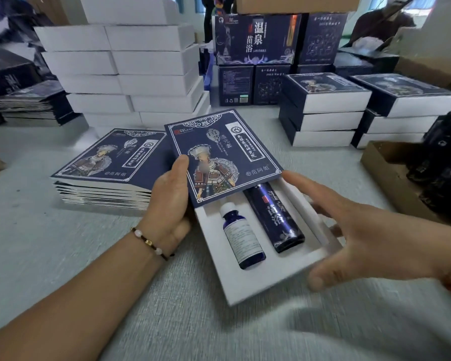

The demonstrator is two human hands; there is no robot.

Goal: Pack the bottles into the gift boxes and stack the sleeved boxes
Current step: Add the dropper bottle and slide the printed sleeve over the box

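A white gift box [248, 285] lies on the table in front of me, holding two bottles side by side. The small blue bottle [241, 237] with a white cap lies on the left, the taller dark blue bottle [276, 217] on the right. A navy printed sleeve [219, 155] covers the box's far half. My left hand [171, 199] grips the sleeve's left edge, thumb on top. My right hand [362, 241] is spread over the box's right side, fingers on its edge and thumb at the near corner.
A pile of flat navy sleeves [110, 162] lies left of the box. Stacks of plain white boxes [130, 74] stand behind it. Two stacks of sleeved boxes [323, 110] stand at the right rear, and a brown carton [391, 175] with dark bottles is at far right.
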